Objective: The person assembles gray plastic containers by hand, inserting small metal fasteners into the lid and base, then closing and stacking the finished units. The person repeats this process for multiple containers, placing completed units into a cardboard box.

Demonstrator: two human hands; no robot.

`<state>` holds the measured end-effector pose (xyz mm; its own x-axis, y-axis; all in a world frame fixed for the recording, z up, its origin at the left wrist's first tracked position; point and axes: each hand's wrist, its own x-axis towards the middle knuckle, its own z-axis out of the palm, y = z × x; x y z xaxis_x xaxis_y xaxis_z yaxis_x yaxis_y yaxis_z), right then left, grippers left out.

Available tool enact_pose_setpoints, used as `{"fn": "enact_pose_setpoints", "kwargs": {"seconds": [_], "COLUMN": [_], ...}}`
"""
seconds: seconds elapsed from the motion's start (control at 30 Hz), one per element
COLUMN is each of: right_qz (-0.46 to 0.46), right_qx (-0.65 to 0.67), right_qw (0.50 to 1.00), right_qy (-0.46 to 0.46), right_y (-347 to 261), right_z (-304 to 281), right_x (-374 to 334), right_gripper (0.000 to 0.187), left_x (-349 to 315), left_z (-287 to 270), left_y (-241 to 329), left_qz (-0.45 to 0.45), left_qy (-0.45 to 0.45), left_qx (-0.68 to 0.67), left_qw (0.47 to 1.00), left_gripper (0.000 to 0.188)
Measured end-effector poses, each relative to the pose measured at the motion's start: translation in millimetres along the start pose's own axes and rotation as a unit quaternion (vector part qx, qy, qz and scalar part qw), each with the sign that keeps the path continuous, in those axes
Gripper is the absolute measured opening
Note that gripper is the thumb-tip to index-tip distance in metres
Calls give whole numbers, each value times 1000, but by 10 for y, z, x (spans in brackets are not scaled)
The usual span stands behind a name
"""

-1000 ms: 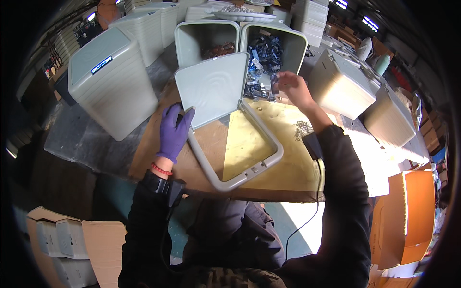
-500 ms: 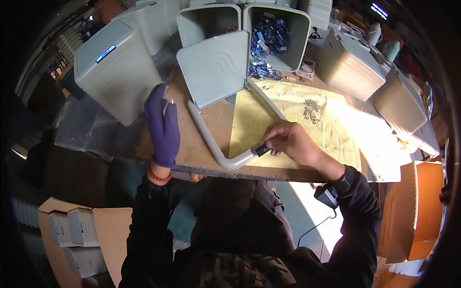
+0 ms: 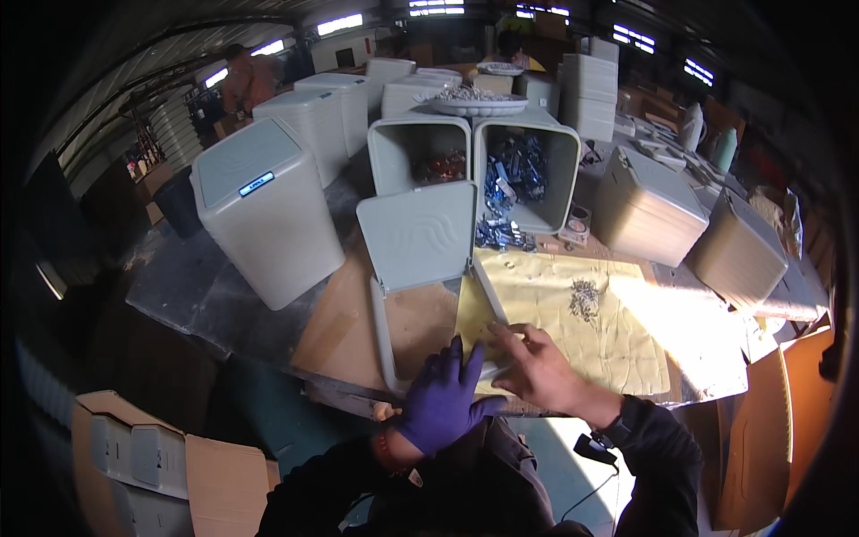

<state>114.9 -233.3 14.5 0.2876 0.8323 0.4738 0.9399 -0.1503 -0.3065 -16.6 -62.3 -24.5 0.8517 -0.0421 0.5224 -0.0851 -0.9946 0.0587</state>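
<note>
A pale grey rectangular bin-lid frame point(image 3: 379, 331) lies on the table, its grey-green hinged flap point(image 3: 419, 234) raised at the far side. My left hand point(image 3: 443, 403), in a purple glove, is at the frame's near side with its fingers stretched out and apart. Bare, my right hand point(image 3: 544, 371) is at the frame's near right corner, its index finger and thumb spread. The two hands cover much of the near bar. No small black piece shows now; whether one lies under the fingers is hidden.
Two open bins point(image 3: 573, 179) hold small metal and reddish parts behind the frame. Small metal pieces point(image 3: 585, 300) lie on yellow paper point(image 3: 617, 358). A lidded bin point(image 3: 273, 228) stands left; stacked bins point(image 3: 649, 206) stand right. Cardboard boxes point(image 3: 228, 474) flank me below.
My left hand has come from the bin at left to the frame's near side. The view has tilted up. The black piece in my right fingers is no longer visible, and those fingers are spread.
</note>
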Motion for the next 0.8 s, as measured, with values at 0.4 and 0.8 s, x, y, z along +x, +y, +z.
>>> {"fn": "enact_pose_setpoints", "kwargs": {"seconds": [0.4, 0.8], "right_qz": [-233, -177], "right_qx": [107, 267], "right_qw": [964, 943], "right_qy": [71, 90], "right_y": [-634, -515], "right_z": [-85, 211], "right_x": [248, 294], "right_gripper": [83, 90], "left_x": [-199, -76], "left_z": [-926, -1268], "left_y": [-581, -530], "left_qz": [135, 47], "left_qy": [23, -149], "left_qx": [2, -183], "left_qw": [991, 971], "left_gripper": [53, 36]}}
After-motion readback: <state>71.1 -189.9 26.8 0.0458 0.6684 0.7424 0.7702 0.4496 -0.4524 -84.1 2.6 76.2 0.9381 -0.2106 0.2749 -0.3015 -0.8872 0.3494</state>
